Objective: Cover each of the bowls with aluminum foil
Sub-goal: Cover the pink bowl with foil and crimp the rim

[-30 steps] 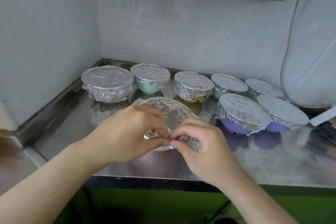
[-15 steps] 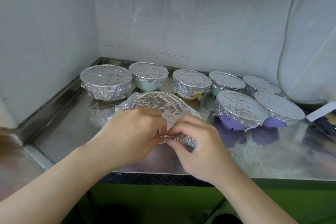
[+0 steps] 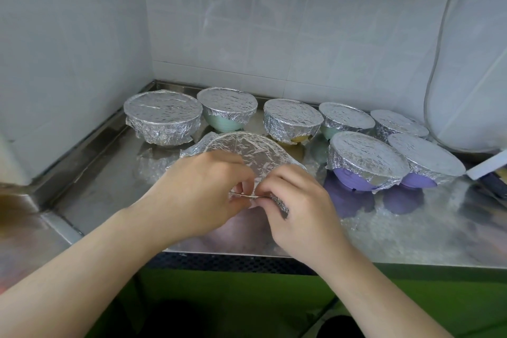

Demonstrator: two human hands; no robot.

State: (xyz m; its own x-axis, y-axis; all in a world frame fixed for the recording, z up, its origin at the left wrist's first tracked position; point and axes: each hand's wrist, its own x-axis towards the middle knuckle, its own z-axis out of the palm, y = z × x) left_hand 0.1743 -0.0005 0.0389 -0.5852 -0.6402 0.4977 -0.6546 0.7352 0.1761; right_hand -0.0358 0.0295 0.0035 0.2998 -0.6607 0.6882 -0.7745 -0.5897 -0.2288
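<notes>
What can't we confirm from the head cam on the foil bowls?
- Foil-topped bowl being wrapped: body and colour hidden behind left hand and right hand.
- Contents of all bowls: hidden under foil.
- White-handled object: cut off by right edge.
- Far-right small foil-covered bowl: base hidden behind purple foil-covered bowl.

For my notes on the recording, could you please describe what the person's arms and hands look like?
Both the left hand and right hand are bare: no gloves, rings, watch or bracelets visible. Both forearms are uncovered, with no sleeves in view. No markings show.
</notes>
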